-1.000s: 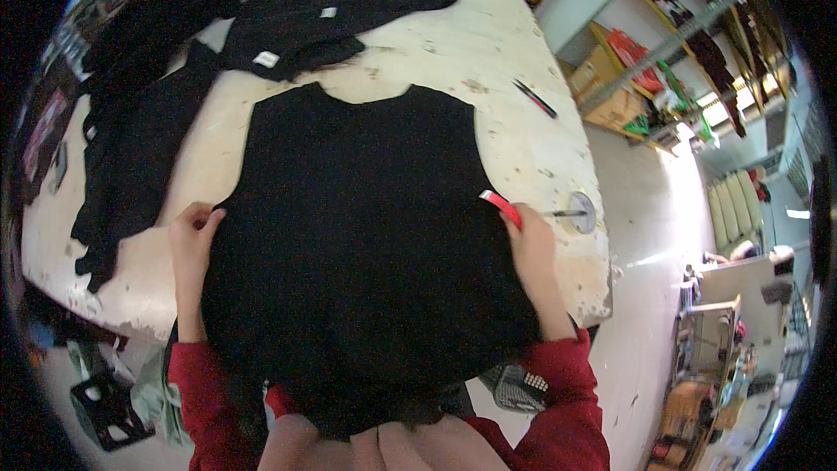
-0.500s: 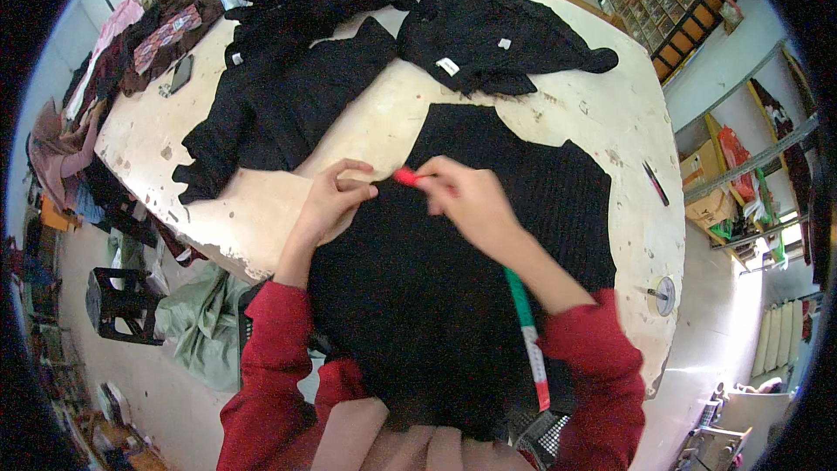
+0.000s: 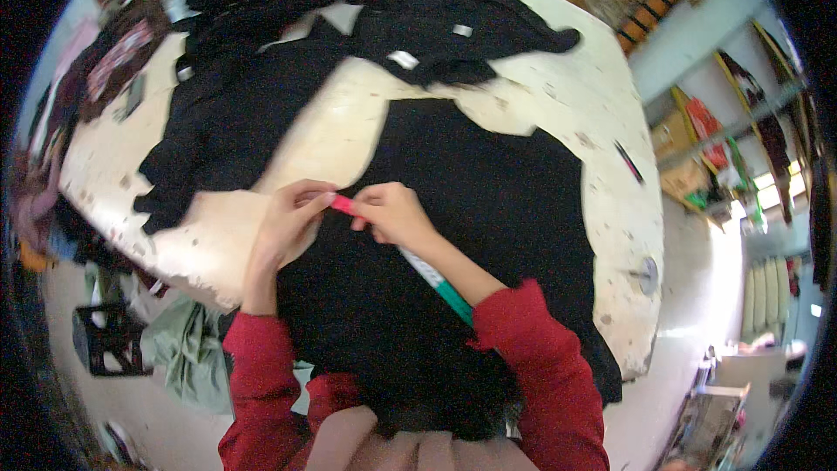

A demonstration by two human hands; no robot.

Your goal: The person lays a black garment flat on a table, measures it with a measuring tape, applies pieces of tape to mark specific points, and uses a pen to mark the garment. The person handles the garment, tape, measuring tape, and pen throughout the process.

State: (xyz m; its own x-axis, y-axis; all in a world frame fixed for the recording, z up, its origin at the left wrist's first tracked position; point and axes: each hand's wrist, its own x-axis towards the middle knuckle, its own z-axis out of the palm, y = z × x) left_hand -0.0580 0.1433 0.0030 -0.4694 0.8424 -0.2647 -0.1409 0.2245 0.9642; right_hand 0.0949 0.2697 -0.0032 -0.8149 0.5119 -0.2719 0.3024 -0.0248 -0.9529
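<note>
A black knitted garment piece (image 3: pixel 453 218) lies spread over the table in front of me and hangs down toward my lap. My right hand (image 3: pixel 397 216) pinches a tape measure (image 3: pixel 449 298) near its red end, above the left edge of the knit. The tape's white and green stretch runs from under that hand down toward my right sleeve. My left hand (image 3: pixel 292 222) meets the tip of the red end with thumb and forefinger closed on it, at the garment's left edge.
More black garments (image 3: pixel 253 105) are heaped on the pale, chipped table (image 3: pixel 218 249), at the far left and far middle (image 3: pixel 436 17). A pen (image 3: pixel 628 162) and a small round clear object (image 3: pixel 643 276) lie at the right. A black stool (image 3: pixel 109 340) stands on the floor at left.
Both hands have shifted left in view and a little lower. My left thumb and forefinger now meet the tape's red end, which was apart from them before. The view has moved and blurred somewhat.
</note>
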